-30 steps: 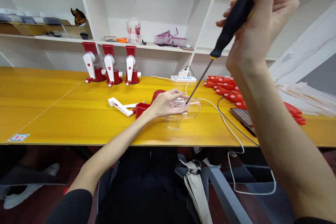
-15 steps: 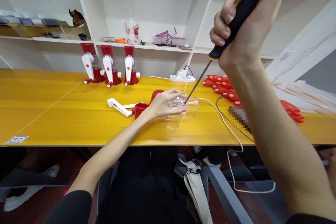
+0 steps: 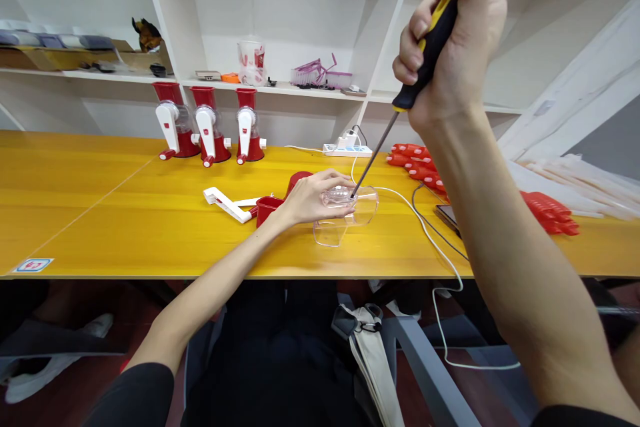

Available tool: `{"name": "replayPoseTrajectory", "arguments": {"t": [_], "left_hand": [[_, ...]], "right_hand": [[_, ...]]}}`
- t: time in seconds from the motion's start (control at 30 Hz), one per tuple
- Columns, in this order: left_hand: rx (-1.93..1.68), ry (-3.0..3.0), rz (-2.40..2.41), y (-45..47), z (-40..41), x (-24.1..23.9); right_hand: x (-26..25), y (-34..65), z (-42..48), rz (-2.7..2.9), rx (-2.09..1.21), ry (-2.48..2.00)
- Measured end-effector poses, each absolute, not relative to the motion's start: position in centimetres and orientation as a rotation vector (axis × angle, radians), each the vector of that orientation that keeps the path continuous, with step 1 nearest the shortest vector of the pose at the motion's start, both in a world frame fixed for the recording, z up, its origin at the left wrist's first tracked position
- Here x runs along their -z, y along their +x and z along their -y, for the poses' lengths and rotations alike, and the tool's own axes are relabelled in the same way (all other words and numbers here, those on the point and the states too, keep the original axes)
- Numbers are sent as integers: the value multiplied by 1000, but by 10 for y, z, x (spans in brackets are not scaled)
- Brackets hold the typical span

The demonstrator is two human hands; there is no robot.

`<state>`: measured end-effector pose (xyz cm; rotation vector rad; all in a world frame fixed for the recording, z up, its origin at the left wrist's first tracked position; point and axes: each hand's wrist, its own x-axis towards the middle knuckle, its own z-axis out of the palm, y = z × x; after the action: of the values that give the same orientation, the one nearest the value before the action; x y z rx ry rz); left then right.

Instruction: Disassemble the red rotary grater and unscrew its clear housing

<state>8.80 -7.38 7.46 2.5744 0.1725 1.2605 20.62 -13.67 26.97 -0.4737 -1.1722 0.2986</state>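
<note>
Clear housing (image 3: 367, 205) pinched by left hand (image 3: 315, 197), screwdriver (image 3: 414, 85) gripped by right hand (image 3: 463, 53); yellow tabletop (image 3: 150, 233), white shelving (image 3: 305, 7).

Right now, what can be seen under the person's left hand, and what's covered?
Under the left hand is a clear plastic part; its right end and near edge show. Anything directly beneath the palm is covered and cannot be seen.

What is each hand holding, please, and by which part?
Right hand: a screwdriver, by its handle. Left hand: a clear plastic part, around its left side.
</note>
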Motion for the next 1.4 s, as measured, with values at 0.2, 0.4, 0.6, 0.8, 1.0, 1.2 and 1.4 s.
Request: {"name": "replayPoseTrajectory", "arguments": {"t": [0.2,0.4,0.6,0.8,1.0,1.2,1.4], "left_hand": [[-1263,2576,-185,89,74,-74],[-1261,2577,-179,90,73,-74],[-1261,2567,-178,89,74,-75],[-1261,2574,-177,90,73,-74],[-1265,2572,-170,88,74,-75],[-1274,2579,-169,89,73,-75],[-1284,2565,-157,89,73,-74]], "right_hand": [[-268,202,142,1051,-143,-507],[-267,199,145,1165,-210,-551],[-269,194,146,1298,-241,-478],[-273,192,151,1368,-439,-532],[-271,193,151,1296,-442,-524],[-271,192,151,1228,-451,-512],[-270,206,141,1065,-279,-497]]}}
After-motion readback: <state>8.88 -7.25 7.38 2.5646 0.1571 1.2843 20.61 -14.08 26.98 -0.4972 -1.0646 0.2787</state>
